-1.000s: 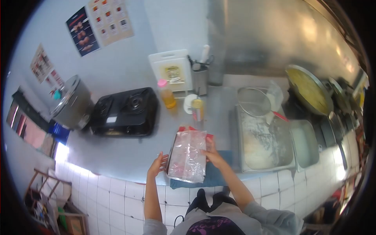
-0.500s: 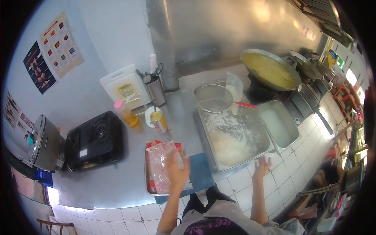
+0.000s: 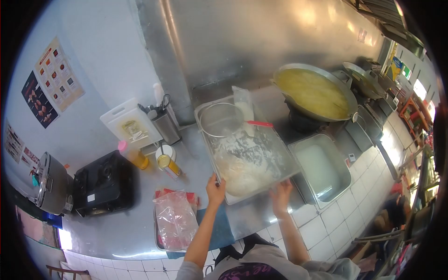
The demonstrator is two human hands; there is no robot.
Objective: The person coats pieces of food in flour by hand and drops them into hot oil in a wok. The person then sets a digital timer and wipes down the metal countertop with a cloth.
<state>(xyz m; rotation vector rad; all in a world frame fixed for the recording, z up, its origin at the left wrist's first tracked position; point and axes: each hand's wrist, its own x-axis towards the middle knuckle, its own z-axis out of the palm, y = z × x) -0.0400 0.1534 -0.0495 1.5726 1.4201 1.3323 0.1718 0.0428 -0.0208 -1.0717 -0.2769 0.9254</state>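
Note:
My left hand [image 3: 216, 191] grips the near left corner of a large metal tray [image 3: 282, 156] on the counter, fingers over its rim. At the tray's front edge, toward the right, my right hand [image 3: 281, 195] holds the rim, its fingers partly hidden. White flour [image 3: 240, 175] is spread in the tray, heaped toward the near side. A round sieve [image 3: 221, 120] with a red handle rests across the tray's far end, beside a clear plastic bag [image 3: 243, 100] with white powder.
A metal pan of cloudy liquid [image 3: 319, 168] stands right of the tray, below a big wok of yellow oil [image 3: 315, 91]. Left are a plastic-covered red package [image 3: 175, 219], a blue cloth [image 3: 217, 228], a yellow can [image 3: 168, 164], an oil bottle [image 3: 135, 156] and a black stove [image 3: 105, 182].
Both hands have come from the air onto the flour tray. The tray has shifted left with the sieve and bag, opening a gap beside the liquid pan. The view has shifted too.

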